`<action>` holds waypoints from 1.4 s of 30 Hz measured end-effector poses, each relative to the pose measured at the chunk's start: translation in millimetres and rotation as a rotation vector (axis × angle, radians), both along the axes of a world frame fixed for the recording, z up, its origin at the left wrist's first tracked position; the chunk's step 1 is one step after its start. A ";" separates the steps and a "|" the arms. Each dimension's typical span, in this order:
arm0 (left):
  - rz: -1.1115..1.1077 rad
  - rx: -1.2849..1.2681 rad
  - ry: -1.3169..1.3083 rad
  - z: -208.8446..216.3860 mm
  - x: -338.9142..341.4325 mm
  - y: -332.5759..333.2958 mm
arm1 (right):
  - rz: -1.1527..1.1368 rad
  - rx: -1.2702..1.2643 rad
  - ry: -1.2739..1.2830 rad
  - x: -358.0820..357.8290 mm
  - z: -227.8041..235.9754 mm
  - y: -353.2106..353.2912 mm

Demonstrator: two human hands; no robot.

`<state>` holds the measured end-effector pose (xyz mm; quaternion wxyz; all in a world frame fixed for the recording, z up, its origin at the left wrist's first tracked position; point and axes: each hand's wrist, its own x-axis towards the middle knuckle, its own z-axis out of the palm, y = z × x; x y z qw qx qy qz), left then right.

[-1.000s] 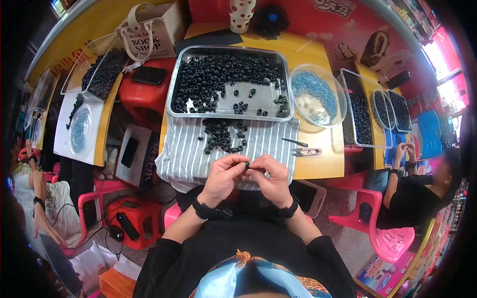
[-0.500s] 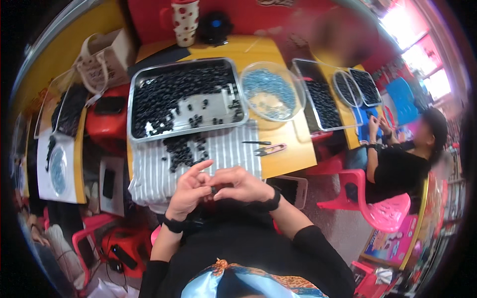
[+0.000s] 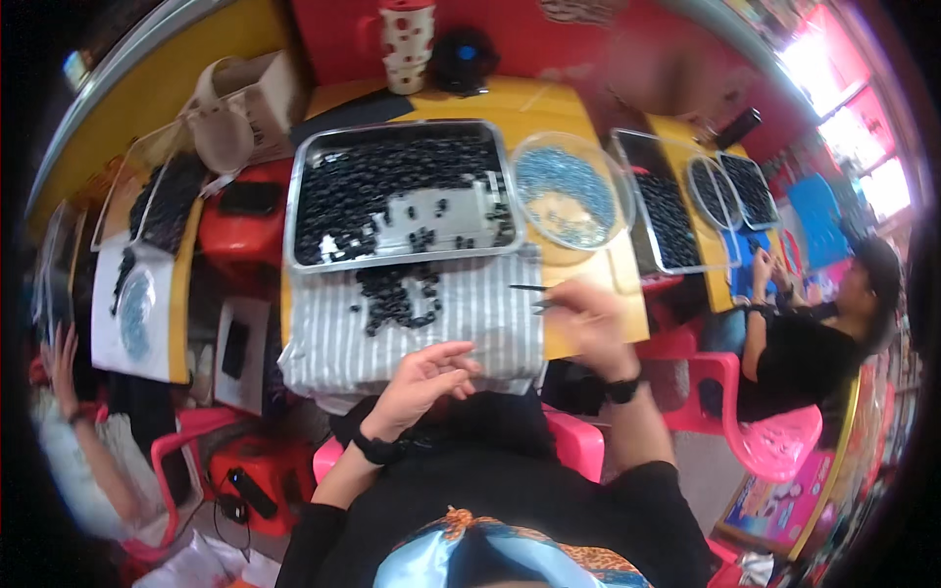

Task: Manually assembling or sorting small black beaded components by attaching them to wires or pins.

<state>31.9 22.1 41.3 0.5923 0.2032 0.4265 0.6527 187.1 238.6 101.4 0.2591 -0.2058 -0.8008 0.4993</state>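
My left hand point(image 3: 423, 387) is held above my lap at the front edge of a striped cloth point(image 3: 319, 338). Its thumb and fingers are curled together; whatever they hold is hidden. Over the cloth's right edge, my right hand point(image 3: 588, 321) is smeared by motion. It covers most of the thread snips, and its grip on them cannot be made out. A thin black tool point(image 3: 527, 287) lies just left of its fingers. Small black pieces point(image 3: 392, 302) are heaped on the cloth. Behind them, a metal tray point(image 3: 407, 260) holds many more.
Right of the tray stands a clear round tub point(image 3: 557, 214) of small blue pieces. A spotted cup point(image 3: 407, 49) and a dark round device point(image 3: 466, 61) are at the back. At the right, a co-worker point(image 3: 799, 338) sits beside pink chairs point(image 3: 774, 431). Another person's hand point(image 3: 61, 367) shows far left.
My hands have parted. The right has moved right and forward onto the thread snips; the left stays near the cloth's front edge. The whole view has shifted slightly. A person's arm has risen far left.
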 end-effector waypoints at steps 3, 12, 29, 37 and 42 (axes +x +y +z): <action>0.029 -0.044 0.059 -6.0 -8.3 -7.2 | -0.424 0.175 0.067 22.1 23.7 78.5; 0.200 -0.045 0.044 -13.2 -12.7 -15.7 | -0.013 0.016 -0.126 -18.2 -24.1 24.2; 0.310 0.001 -0.129 -5.4 -12.4 -18.3 | 0.301 -0.055 -0.142 -82.2 -29.2 -74.1; 0.288 0.012 -0.319 -15.3 -7.1 -11.6 | 0.345 0.407 -0.065 -60.0 -31.4 -87.6; 0.365 0.091 -0.342 -12.7 -10.9 -18.9 | 0.159 0.190 -0.152 -86.7 -30.1 -58.5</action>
